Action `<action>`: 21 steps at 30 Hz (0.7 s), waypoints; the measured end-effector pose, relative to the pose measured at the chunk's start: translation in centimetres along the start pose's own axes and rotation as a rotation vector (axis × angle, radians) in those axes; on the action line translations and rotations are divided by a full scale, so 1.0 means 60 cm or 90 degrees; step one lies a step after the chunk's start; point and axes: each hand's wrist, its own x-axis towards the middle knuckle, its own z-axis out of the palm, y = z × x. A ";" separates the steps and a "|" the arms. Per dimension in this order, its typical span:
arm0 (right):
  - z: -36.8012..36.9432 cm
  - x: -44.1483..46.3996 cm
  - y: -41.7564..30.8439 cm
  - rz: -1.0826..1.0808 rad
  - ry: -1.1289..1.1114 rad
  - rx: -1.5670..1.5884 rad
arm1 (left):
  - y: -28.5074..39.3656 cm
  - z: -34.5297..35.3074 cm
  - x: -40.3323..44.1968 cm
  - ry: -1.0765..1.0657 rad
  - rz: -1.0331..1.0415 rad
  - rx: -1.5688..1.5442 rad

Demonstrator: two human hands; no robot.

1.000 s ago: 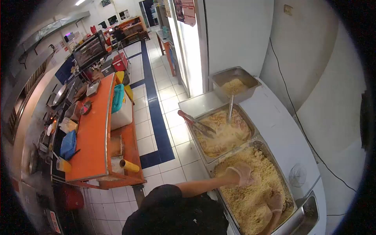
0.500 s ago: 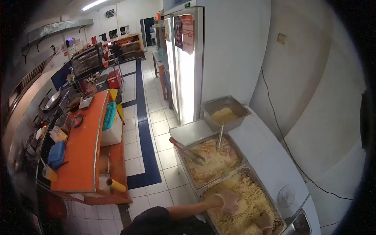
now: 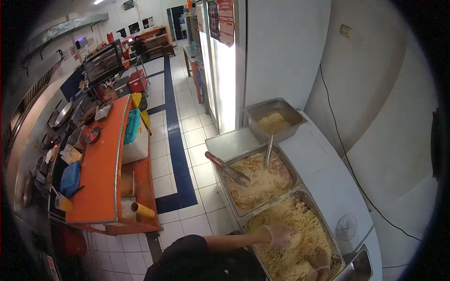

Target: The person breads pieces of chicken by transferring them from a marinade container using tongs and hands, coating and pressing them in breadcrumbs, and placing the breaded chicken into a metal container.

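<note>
My left hand point(image 3: 279, 234), in a clear plastic glove, is in a metal pan point(image 3: 323, 210) of pale yellow breading crumbs point(image 3: 300, 213). Its fingers curl round a crumb-coated piece. Lower in the same pan, my right hand point(image 3: 320, 260) is also gloved and bent round a lumpy coated piece point(image 3: 302, 270); its fingertips are partly buried. Just behind stands a second pan point(image 3: 293, 171) with raw meat pieces in pale batter point(image 3: 255, 187). Red-handled tongs point(image 3: 227, 168) and another metal utensil point(image 3: 269, 150) rest in it.
A deep metal container point(image 3: 276, 133) with crumbs stands at the back of the counter point(image 3: 323, 150). A wire strainer point(image 3: 346, 227) lies right of the crumb pan, near another metal container point(image 3: 358, 267). Across the tiled aisle is an orange table point(image 3: 101, 178). A lit fridge point(image 3: 229, 89) stands ahead.
The view has shifted slightly, so the pans appear higher. Both hands stay in the crumbs; my left hand has moved a little to the right, and my right hand shows more above the crumbs.
</note>
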 end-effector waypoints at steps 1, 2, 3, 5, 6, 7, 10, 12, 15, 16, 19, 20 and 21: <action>-0.002 -0.002 0.004 0.001 0.000 -0.001 | -0.012 0.011 0.003 0.000 0.001 -0.001; -0.024 -0.011 -0.015 -0.014 -0.016 0.269 | -0.022 0.019 0.006 0.004 0.030 -0.078; -0.052 -0.023 -0.044 -0.028 -0.031 0.538 | -0.026 0.022 0.008 0.007 0.060 -0.156; -0.131 -0.061 -0.153 -0.005 0.002 0.477 | -0.009 -0.029 0.012 -0.058 0.036 -0.174; -0.151 -0.071 -0.182 0.018 0.031 0.416 | -0.002 -0.049 0.014 -0.123 0.009 -0.190; -0.111 -0.063 -0.134 0.019 0.034 0.416 | -0.021 -0.015 0.028 -0.124 0.012 -0.190; -0.050 -0.062 -0.057 0.025 0.081 0.486 | -0.043 0.011 0.044 0.063 0.111 -0.217; -0.196 -0.108 -0.209 -0.003 0.033 -0.034 | 0.039 -0.151 0.012 -0.128 -0.034 -0.252; -0.157 -0.118 -0.167 -0.066 0.246 0.258 | 0.034 -0.118 0.035 -0.064 -0.125 -0.216; -0.179 -0.126 -0.185 -0.066 0.248 0.257 | 0.039 -0.112 0.033 -0.063 -0.123 -0.216; -0.226 -0.142 -0.226 -0.100 0.177 -0.008 | 0.050 -0.079 0.029 0.165 -0.089 -0.239; -0.199 -0.129 -0.206 0.032 0.116 0.506 | 0.048 -0.052 0.039 0.233 -0.055 -0.317; -0.185 -0.122 -0.195 0.175 0.034 1.015 | 0.048 -0.039 0.044 0.300 -0.020 -0.395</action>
